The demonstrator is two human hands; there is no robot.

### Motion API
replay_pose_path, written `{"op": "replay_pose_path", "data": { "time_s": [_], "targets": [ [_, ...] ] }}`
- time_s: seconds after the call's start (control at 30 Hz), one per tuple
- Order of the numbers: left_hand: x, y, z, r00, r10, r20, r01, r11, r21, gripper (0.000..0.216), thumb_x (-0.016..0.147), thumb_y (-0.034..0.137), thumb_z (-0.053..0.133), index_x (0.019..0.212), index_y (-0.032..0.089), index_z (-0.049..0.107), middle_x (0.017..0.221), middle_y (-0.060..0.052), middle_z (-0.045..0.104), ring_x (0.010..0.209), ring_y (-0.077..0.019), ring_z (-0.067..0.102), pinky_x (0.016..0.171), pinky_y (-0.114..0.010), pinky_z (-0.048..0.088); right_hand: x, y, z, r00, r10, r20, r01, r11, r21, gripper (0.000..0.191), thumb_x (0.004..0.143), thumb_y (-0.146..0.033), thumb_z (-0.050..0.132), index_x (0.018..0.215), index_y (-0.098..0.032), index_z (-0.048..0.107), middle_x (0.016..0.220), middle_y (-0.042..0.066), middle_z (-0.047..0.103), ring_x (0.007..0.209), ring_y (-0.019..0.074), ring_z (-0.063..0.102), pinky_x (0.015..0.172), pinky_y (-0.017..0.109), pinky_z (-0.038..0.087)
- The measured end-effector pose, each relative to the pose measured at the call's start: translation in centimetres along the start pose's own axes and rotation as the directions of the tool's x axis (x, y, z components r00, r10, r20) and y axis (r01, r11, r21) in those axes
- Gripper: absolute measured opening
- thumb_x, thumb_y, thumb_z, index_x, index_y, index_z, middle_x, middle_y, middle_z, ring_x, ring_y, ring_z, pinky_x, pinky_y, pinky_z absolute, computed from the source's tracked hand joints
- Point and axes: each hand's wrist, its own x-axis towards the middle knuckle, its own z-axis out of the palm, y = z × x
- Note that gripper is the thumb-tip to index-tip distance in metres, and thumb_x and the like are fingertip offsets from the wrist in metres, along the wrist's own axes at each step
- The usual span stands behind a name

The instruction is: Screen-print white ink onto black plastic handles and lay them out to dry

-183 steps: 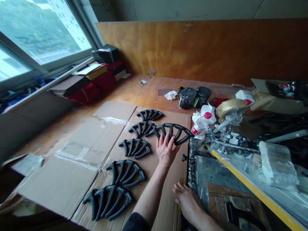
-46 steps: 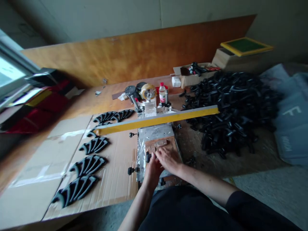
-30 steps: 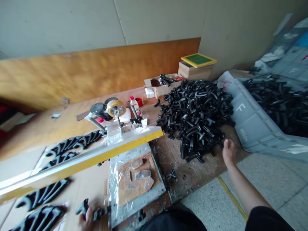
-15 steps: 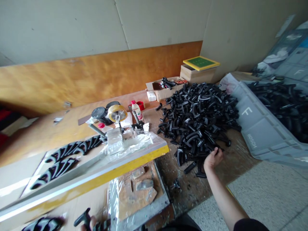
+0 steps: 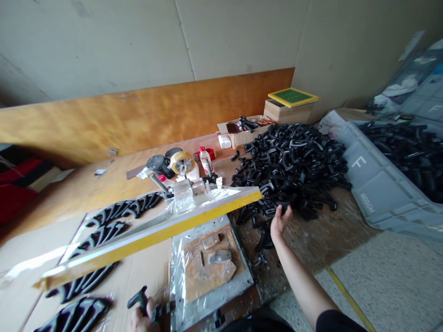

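A big heap of black plastic handles point(image 5: 294, 161) covers the right of the wooden bench. My right hand point(image 5: 278, 222) reaches its near edge, fingers curled round one black handle there. My left hand point(image 5: 141, 319) shows only partly at the bottom edge, wrapped round another black handle point(image 5: 137, 298) beside the printing jig. The jig plate point(image 5: 211, 265), wrapped in clear film, lies between my hands. Above it the yellow-edged screen frame point(image 5: 155, 232) stands tilted up. Fanned rows of printed handles point(image 5: 104, 216) lie on cardboard at the left.
Behind the jig stand a tape roll point(image 5: 182, 162), a small bottle point(image 5: 206, 159) and black tins point(image 5: 156, 163). A cardboard box point(image 5: 242, 134) and a green screen point(image 5: 292, 97) sit at the back. A grey crate point(image 5: 372, 193) with more handles leans at the right.
My view swung right from the cardboard rows to the heap. My right hand went from the jig to the heap and drew back left along its edge. My left hand took a handle off the jig.
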Motion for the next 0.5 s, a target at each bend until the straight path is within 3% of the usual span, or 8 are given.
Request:
{"op": "replay_pose_path", "data": {
  "time_s": [0.1,0.23,0.3,0.37,0.43,0.5],
  "targets": [
    [0.3,0.0,-0.3,0.998,0.049,0.037,-0.050,0.999,0.009,0.041,0.084,0.064,0.036,0.086,0.026,0.052,0.080,-0.007,0.064,0.081,-0.0318,0.067,0.069,-0.042,0.050,0.1,-1.4,0.1,0.975,-0.075,0.210,0.071,0.997,0.027,0.056,0.089,-0.048,0.037,0.132,-0.013,0.044,0.128,0.021,0.053,0.120,0.0314,0.048,0.100,0.048,0.038],
    [0.5,-0.7,-0.1,0.988,0.151,0.045,-0.153,0.987,0.045,0.049,0.090,0.063,0.028,0.096,0.021,0.053,0.087,-0.010,0.067,0.081,-0.0297,0.068,0.064,-0.036,0.046,1.5,-3.1,-2.5,0.915,-0.001,0.404,0.098,0.971,-0.219,0.056,0.089,-0.045,0.040,0.135,-0.014,0.049,0.118,0.018,0.063,0.104,0.0309,0.059,0.088,0.043,0.045],
    [0.3,-1.0,0.0,0.979,0.205,0.006,-0.205,0.975,0.083,0.047,0.093,0.059,0.030,0.107,0.019,0.051,0.089,-0.010,0.068,0.081,-0.0281,0.067,0.064,-0.034,0.043,2.4,-4.2,-4.1,0.881,-0.036,0.472,0.237,0.897,-0.374,0.053,0.090,-0.047,0.044,0.134,-0.020,0.055,0.110,0.016,0.067,0.094,0.0305,0.062,0.080,0.042,0.047],
    [-0.1,-1.0,0.2,0.961,0.278,-0.011,-0.275,0.956,0.098,0.043,0.095,0.052,0.033,0.111,0.017,0.051,0.092,-0.011,0.068,0.083,-0.0259,0.066,0.066,-0.032,0.041,2.8,-5.4,-5.2,0.846,-0.162,0.509,0.414,0.801,-0.432,0.050,0.091,-0.049,0.045,0.132,-0.023,0.059,0.108,0.015,0.067,0.089,0.0294,0.063,0.077,0.040,0.047],
    [-0.5,-0.8,0.2,0.941,0.339,-0.011,-0.337,0.938,0.081,0.039,0.096,0.047,0.034,0.111,0.015,0.052,0.096,-0.011,0.067,0.088,-0.0244,0.065,0.069,-0.031,0.040,1.9,-6.9,-5.5,0.772,-0.319,0.550,0.567,0.736,-0.370,0.049,0.092,-0.048,0.047,0.131,-0.023,0.060,0.110,0.015,0.066,0.089,0.0282,0.064,0.077,0.038,0.047],
    [-0.9,-0.6,0.1,0.935,0.354,-0.027,-0.353,0.935,0.048,0.037,0.097,0.045,0.036,0.110,0.015,0.053,0.098,-0.012,0.065,0.090,-0.0240,0.063,0.070,-0.031,0.039,-0.4,-8.3,-5.2,0.629,-0.433,0.646,0.686,0.700,-0.198,0.048,0.093,-0.046,0.048,0.132,-0.022,0.060,0.111,0.013,0.066,0.091,0.0266,0.064,0.078,0.036,0.048]
  ]
}}
